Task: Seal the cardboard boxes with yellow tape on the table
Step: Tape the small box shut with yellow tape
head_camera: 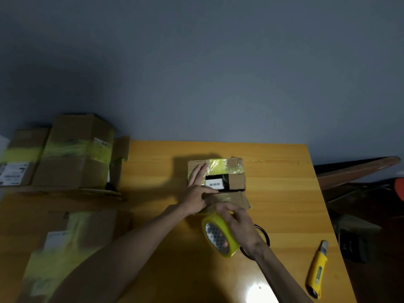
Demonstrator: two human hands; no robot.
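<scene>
- At the centre of the wooden table (273,215), the left hand (197,189) is laid flat, fingers spread wide, on the small cardboard box (237,181), pinning its top.
- The right hand (238,224) is wrapped around the yellow tape roll (220,236), which is held just in front of the box; a strip of tape appears to be drawn from the roll onto the box's near flap (239,199).
- A yellow band (225,166) is already seen across the far part of the top; a dark gap with a barcode label (214,183) is left uncovered.
- Risk, as judged: the strip may wrinkle or stick askew if the flap lifts under the pull.
- A yellow utility knife (317,271) lies well to the right; taped boxes (72,154) are stacked at the left.
</scene>
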